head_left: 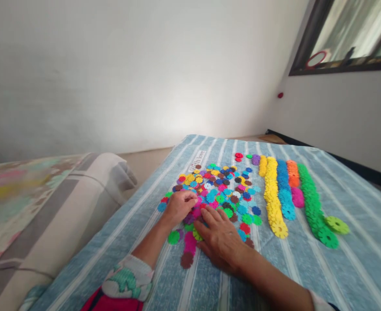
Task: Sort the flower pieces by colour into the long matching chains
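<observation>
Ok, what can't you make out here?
Head view:
Plastic discs under the left hand and right hand: hidden by the hands.
Far discs: too small to count.
Framed glass: cut off by the top and right edges.
Patterned fabric: blurred, cut off at left.

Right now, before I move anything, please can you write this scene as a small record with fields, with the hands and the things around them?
Left hand: curled over a mixed pile of plastic snowflake discs; cannot tell if it holds one.
Right hand: spread flat on the pile's near edge.
Nearest loose discs: green disc, magenta stack.
Sorted rows: yellow, blue, orange, pink, green.
Surface: striped blue quilt.
</observation>
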The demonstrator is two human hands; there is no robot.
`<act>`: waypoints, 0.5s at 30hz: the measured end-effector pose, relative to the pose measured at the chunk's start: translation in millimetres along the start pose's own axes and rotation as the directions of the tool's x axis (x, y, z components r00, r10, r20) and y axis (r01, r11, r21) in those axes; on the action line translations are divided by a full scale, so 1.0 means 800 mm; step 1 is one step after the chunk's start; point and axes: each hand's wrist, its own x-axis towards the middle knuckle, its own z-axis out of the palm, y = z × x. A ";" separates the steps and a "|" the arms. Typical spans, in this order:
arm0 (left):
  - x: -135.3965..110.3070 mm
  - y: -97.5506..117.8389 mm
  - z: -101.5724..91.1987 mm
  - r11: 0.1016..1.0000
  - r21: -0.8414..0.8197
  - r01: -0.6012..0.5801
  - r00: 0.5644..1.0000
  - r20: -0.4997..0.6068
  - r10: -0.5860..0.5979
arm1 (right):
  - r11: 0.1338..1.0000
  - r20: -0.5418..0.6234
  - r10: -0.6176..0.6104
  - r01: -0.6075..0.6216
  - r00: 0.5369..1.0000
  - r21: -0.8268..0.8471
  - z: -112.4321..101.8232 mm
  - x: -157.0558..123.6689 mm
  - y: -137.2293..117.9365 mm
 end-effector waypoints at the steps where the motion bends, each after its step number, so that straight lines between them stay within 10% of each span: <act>1: 0.001 0.001 -0.002 1.000 0.001 0.004 1.000 -0.004 -0.004 | 1.000 0.019 -0.009 0.009 1.000 -0.003 -0.003 0.005 -0.001; 15: 0.017 0.011 -0.016 0.995 0.097 0.029 0.999 0.028 -0.032 | 0.997 0.140 -0.069 0.073 0.988 -0.023 -0.017 0.044 0.028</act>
